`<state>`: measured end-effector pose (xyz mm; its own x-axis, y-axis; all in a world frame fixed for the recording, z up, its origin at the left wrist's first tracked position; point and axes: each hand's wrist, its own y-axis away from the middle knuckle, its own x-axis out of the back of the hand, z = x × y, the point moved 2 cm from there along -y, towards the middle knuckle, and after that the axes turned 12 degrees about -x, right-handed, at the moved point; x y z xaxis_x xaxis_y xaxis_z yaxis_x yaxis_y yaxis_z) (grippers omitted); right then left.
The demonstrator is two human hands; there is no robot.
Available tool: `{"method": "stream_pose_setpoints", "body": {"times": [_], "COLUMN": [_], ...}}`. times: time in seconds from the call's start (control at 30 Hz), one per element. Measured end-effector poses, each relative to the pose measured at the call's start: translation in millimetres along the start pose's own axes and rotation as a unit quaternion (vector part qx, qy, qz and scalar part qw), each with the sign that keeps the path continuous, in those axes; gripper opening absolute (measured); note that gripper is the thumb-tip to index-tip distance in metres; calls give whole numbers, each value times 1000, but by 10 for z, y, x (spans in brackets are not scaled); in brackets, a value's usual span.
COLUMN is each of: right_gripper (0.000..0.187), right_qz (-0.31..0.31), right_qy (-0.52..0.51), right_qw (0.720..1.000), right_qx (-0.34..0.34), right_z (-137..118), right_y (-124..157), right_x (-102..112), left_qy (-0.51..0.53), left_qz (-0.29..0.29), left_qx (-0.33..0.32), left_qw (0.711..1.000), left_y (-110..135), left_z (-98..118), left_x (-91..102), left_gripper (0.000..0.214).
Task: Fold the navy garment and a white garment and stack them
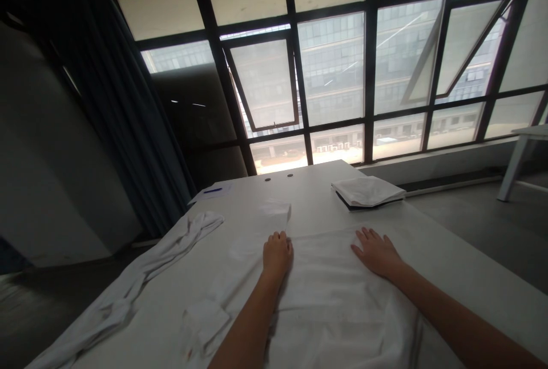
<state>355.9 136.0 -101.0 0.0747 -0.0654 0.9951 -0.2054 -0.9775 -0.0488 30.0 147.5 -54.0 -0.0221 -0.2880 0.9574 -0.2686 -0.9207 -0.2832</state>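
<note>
A white garment (pixel 325 295) lies spread flat on the white table (pixel 317 186) in front of me. My left hand (pixel 277 252) rests on the garment near its far edge, fingers curled down onto the cloth, pinching or pressing it; what they hold is unclear. My right hand (pixel 375 250) lies flat on the garment further right, fingers stretched out and slightly apart, holding nothing. A sleeve or loose part of the white cloth (pixel 141 278) trails off the table's left side.
A folded stack of white and dark cloth (pixel 367 192) sits at the table's far right. A paper with a blue pen (pixel 213 190) lies at the far left corner. Another white table (pixel 526 146) stands at the right. Large windows and a dark curtain are behind.
</note>
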Motion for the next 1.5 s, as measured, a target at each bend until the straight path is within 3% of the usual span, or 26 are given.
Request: {"method": "stream_pose_setpoints", "body": {"times": [0.13,0.3,0.4,0.6,0.7,0.87,1.13,1.23,1.33,1.5], "right_gripper": [78,79,75,55,55,81,86,86,85,80], "right_qz": [-37,-40,-16,92,62,-45,-61,-60,-52,-51], "right_qy": [-5,1,7,25,-2,-22,-24,-24,-24,-23], "right_qw": [999,999,1000,994,996,997,997,996,996,993], "right_qx": [-6,-11,-8,48,71,51,50,59,72,101], "right_z": [2,-13,-28,-176,-276,-323,-398,-425,-414,-338], "right_y": [7,24,53,227,309,303,35,-83,-190,-283], "right_x": [-42,-17,46,169,117,-33,20,14,-16,11], "left_qy": [-9,-11,-4,1,2,25,18,6,0,48], "left_qz": [-9,-39,-63,-99,-114,-137,-127,-120,-140,-254], "left_qx": [4,24,31,37,37,38,-31,-33,9,62], "left_qw": [1000,999,998,994,993,989,991,992,990,964], "left_y": [83,149,148,163,174,144,80,255,521,841], "left_z": [110,208,204,179,145,24,-236,-348,-471,-863], "left_x": [-3,-38,-61,-157,-232,-293,-63,48,110,226], "left_gripper": [31,41,43,48,56,66,60,59,62,83]}}
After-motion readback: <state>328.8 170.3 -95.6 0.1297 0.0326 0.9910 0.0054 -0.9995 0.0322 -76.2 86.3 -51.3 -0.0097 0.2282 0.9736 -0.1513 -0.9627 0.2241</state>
